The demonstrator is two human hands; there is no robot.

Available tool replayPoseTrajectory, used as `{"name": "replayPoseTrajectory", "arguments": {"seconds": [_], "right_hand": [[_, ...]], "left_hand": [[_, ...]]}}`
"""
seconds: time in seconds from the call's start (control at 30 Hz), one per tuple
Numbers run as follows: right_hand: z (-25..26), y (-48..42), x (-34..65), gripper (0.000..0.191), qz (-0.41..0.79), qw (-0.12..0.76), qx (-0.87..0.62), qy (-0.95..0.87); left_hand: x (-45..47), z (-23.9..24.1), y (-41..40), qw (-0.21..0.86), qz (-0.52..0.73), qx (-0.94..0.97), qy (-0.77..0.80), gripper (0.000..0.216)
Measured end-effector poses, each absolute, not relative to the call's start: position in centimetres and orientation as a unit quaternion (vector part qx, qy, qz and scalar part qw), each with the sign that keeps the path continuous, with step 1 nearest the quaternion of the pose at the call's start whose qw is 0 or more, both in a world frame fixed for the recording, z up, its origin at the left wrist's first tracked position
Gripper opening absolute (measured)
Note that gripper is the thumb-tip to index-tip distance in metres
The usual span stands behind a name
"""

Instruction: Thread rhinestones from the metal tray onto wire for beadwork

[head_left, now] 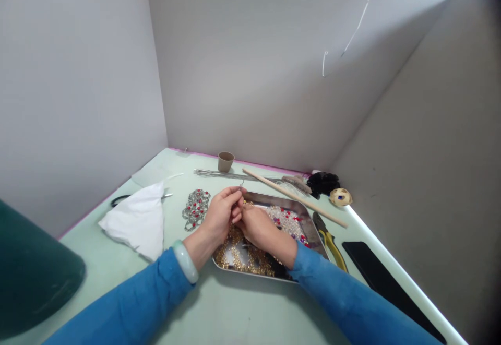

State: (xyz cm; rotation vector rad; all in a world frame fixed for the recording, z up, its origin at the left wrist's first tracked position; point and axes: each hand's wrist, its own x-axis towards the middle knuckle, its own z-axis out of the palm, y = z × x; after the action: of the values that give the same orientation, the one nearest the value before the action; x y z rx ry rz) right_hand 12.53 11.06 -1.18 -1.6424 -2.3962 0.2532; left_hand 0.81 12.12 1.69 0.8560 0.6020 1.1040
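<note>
My left hand [222, 210] is closed above the tray's left part, thumb and fingertips pinching a thin wire [241, 183] whose bent tip sticks up. Right up against it, my right hand [256, 225] is curled, its fingertips tucked behind the left fingers, so whatever they hold is hidden. Both are over a metal tray [309, 214]. Gold beads [235, 261] fill its near left side. Clear, red and purple beads [291, 222] lie at its right. Left of my left hand rests a piece of wirework with red beads [197, 206].
A brown cup [226, 162], a bundle of wires [207, 173] and a wooden stick [293, 195] are behind the tray. Yellow-handled pliers [332, 246] and a black phone-like slab [387, 282] lie right. A white cloth [136, 222] and dark green container [35, 272] stand left.
</note>
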Motion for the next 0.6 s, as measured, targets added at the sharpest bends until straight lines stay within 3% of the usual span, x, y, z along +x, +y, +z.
{"name": "replayPoseTrajectory", "arguments": {"seconds": [0.33,0.6], "right_hand": [[-1.5,10.4,12.5,0.023,0.028,0.069,-0.548,-0.833],[2.8,9.8,15.1,0.017,-0.047,-0.009,-0.661,-0.749]], "left_hand": [[0.8,2.0,12.0,0.724,0.510,0.383,0.265,0.016],[0.7,1.7,12.2,0.722,0.506,0.394,0.261,0.017]]}}
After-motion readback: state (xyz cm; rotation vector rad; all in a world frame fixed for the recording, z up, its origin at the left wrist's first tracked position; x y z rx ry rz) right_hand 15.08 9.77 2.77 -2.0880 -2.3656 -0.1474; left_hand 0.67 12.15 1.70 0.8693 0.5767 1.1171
